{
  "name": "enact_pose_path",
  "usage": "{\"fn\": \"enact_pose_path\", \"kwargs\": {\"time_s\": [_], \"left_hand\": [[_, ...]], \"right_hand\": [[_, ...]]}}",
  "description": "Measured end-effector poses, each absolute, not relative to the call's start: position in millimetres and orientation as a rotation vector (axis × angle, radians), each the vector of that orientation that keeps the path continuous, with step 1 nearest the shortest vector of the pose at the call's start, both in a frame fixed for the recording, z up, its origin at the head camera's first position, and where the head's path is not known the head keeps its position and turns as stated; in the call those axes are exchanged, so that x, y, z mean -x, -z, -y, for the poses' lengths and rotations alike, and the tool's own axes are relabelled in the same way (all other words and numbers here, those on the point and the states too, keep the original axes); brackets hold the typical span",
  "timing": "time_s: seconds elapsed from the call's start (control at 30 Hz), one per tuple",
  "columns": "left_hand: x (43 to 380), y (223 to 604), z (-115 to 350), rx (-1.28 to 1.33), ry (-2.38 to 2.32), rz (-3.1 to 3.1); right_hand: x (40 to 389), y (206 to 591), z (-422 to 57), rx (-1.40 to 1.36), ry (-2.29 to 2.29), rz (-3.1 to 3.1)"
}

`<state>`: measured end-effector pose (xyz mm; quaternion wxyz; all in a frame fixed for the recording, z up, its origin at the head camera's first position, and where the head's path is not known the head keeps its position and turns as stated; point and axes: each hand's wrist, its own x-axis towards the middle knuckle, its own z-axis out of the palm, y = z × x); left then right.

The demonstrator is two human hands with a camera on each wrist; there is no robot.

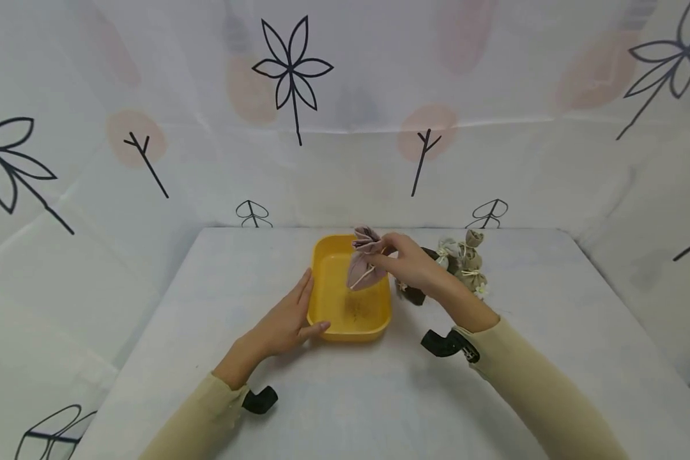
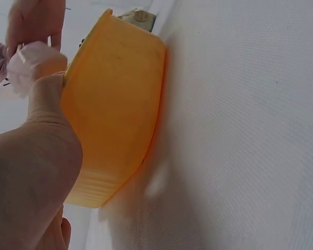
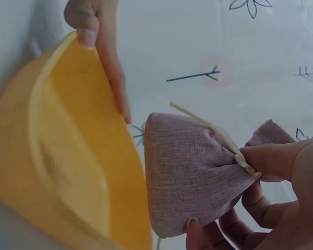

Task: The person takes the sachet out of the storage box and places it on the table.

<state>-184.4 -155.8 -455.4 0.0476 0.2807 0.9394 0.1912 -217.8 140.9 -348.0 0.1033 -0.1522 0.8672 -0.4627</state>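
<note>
A yellow plastic tub (image 1: 345,313) with rounded corners stands on the table, with dark specks on its floor. My left hand (image 1: 284,322) rests against its left side with straight fingers, the thumb at the rim of the near left corner. Above the tub, my right hand (image 1: 411,262) pinches a mauve cloth drawstring pouch (image 3: 190,166) at its tied neck. A cream cord (image 3: 214,127) circles that neck. In the head view the pouch hangs over the tub's far right part, apart from its floor.
Right of the tub, partly behind my right hand, several small tied pouches (image 1: 470,262) in beige and pale grey lie together with dark pieces (image 1: 415,295) and a small white flower (image 1: 481,291). A patterned white sheet (image 1: 345,172) rises behind the white table (image 1: 345,402).
</note>
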Motion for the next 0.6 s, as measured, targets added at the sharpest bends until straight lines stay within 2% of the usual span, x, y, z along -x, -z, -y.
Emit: {"fn": "enact_pose_path", "kwargs": {"time_s": [0.6], "left_hand": [[182.9,454.2,155.0,-0.867,-0.601,-2.870]], "right_hand": [[173.4,371.5,-209.7,0.357,1.375,-2.646]]}}
